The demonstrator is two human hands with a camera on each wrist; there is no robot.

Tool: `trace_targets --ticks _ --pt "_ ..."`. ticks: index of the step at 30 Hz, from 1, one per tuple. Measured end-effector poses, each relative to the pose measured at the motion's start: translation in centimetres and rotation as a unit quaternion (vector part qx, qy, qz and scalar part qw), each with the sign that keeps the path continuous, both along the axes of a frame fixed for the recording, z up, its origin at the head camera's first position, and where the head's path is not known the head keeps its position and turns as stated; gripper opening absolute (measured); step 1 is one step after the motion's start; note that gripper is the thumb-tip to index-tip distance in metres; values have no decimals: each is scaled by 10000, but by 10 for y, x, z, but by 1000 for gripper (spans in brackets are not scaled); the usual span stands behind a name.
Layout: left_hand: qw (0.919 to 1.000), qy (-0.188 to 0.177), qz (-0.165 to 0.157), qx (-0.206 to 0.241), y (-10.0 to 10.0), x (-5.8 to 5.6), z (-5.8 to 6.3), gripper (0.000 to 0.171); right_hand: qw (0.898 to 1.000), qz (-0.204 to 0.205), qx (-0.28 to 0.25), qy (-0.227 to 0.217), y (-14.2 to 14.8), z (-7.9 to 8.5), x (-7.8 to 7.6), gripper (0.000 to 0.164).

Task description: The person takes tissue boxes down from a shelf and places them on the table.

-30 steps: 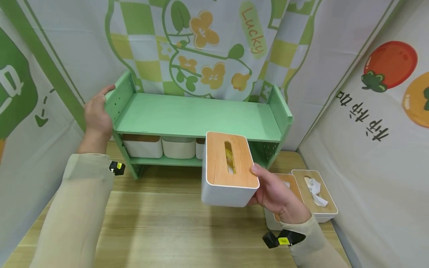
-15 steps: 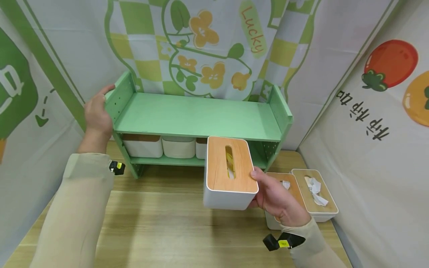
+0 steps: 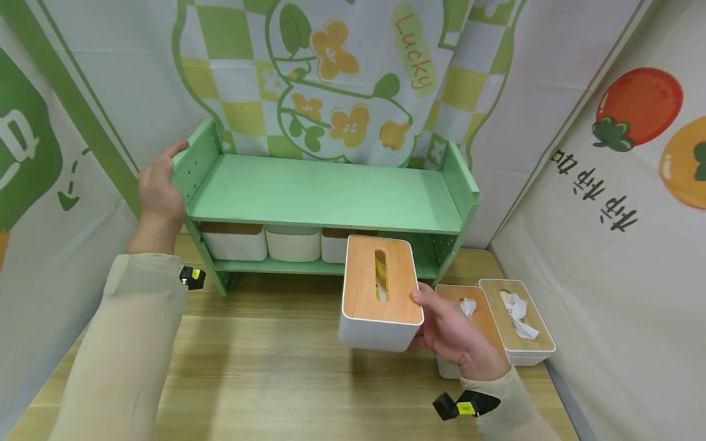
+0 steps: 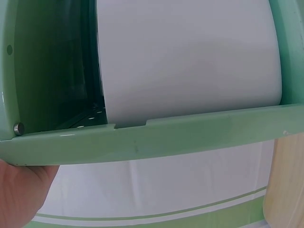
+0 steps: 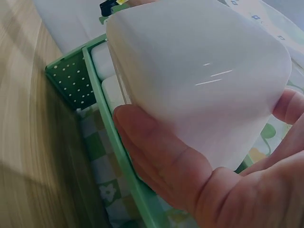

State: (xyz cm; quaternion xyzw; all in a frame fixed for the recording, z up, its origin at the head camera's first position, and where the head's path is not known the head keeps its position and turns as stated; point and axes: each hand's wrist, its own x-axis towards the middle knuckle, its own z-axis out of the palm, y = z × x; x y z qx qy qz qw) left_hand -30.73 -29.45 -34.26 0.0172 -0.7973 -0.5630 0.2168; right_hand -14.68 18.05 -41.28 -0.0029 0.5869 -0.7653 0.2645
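Observation:
My right hand (image 3: 452, 334) holds a white tissue box (image 3: 361, 278) with a wood-look lid, its thumb on the lid's right edge and the fingers around the side. Through the slot in the lid shows something yellow and white. The box is raised over the table, in front of the green two-tier shelf (image 3: 325, 191). From the right wrist view, the smooth white side of the box fills much of the picture. At the shelf's left side panel (image 3: 200, 160), my left hand (image 3: 161, 193) grips the top edge from outside.
On the lower tier stand a white box with a brown lid (image 3: 234, 242), a cream box (image 3: 293, 244) and another white box (image 3: 333, 246). Two more tissue boxes sit at the right, one with a light lid (image 3: 537, 312), one behind my right hand. Printed cloth surrounds the wooden table (image 3: 265, 373).
My right hand has brought the tissue box slightly down and toward me, baring more of the third box on the lower tier. The left hand stays on the shelf panel.

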Motion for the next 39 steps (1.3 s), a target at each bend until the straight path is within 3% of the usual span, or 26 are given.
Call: trace_targets --ticks 10,17,39 --pt "9990 -48 -202 408 1 2 1 55 9997 -4 226 -93 1 -16 3 70" --pt "9997 71 -133 189 1 3 3 57 9996 -24 225 -144 2 -25 3 68" --pt "10000 -73 -58 -20 1 4 3 58 9982 -213 96 -560 3 -53 1 71"
